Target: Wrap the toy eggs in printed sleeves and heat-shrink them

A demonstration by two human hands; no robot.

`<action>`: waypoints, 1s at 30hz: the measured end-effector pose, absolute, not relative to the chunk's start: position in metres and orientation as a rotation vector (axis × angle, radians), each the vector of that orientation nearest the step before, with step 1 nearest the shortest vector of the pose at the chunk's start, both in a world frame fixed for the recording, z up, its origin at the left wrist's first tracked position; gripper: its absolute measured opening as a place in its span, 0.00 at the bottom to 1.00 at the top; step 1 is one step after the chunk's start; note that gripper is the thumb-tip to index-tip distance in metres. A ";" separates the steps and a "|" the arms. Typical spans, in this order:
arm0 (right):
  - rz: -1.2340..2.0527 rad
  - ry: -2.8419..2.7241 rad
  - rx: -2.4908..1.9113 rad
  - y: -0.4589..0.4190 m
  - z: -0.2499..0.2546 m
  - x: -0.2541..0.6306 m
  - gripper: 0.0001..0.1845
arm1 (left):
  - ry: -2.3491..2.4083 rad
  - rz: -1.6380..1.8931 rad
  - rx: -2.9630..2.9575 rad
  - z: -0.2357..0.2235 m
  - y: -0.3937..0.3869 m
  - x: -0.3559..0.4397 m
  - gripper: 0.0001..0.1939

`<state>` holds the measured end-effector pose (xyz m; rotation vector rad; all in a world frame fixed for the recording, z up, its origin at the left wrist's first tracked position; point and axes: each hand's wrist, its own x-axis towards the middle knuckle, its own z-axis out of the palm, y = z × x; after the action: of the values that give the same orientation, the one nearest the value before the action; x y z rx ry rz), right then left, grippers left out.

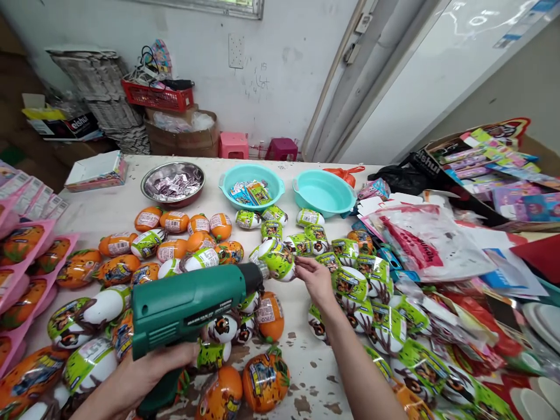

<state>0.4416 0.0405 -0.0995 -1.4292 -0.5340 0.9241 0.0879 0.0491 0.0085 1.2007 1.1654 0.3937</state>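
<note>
My left hand [151, 367] grips the handle of a green heat gun [188, 306], whose dark nozzle points right at a green-and-white wrapped toy egg [275, 261]. My right hand [312, 277] pinches that egg at its right end and holds it just above the table, in front of the nozzle. Several orange wrapped eggs [175, 224] and several green wrapped eggs [350, 283] lie scattered on the table all round both hands.
A steel bowl of small packets [172, 185] and two teal basins [251, 185] [324, 192] stand at the far side. Pink trays with eggs [26, 262] lie at the left, plastic bags and colourful packaging [437, 239] at the right. The white tabletop [301, 356] is stained.
</note>
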 end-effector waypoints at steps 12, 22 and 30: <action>0.331 -1.304 -2.255 0.143 -0.140 0.457 0.23 | 1.410 0.686 1.182 0.001 0.064 0.102 0.20; 0.377 -1.468 -2.584 0.175 -0.140 0.438 0.23 | 1.311 0.667 1.129 -0.009 0.072 0.126 0.15; 0.244 -1.198 -2.365 0.177 -0.154 0.457 0.19 | 1.389 0.774 1.073 -0.014 0.076 0.115 0.16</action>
<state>0.4570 0.1773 -0.1540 -2.3653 -1.1977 0.2436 0.1148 0.0764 -0.0144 1.0727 1.3895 0.7740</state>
